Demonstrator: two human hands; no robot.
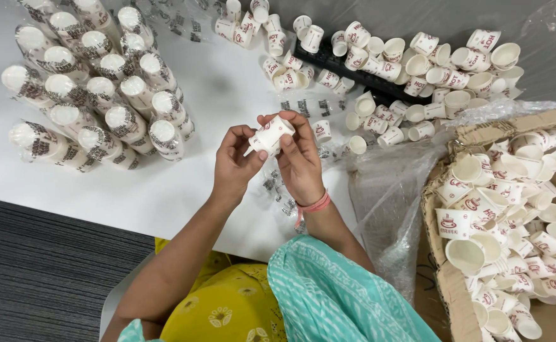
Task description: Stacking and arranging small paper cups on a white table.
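Both hands — left hand (pixel 235 166), right hand (pixel 298 163) — grasping paper cup (pixel 270 135) (loose cups (pixel 417 69) beyond).

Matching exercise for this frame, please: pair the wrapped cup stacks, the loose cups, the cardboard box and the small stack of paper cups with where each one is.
Things:
1. wrapped cup stacks
2. loose cups
3. cardboard box
4. small stack of paper cups

Places:
A. between left hand and right hand
B. right edge, full of cups
C. far left of the white table
D. far side, on a black tray

Pairs: 1-C, 2-D, 3-B, 4-A
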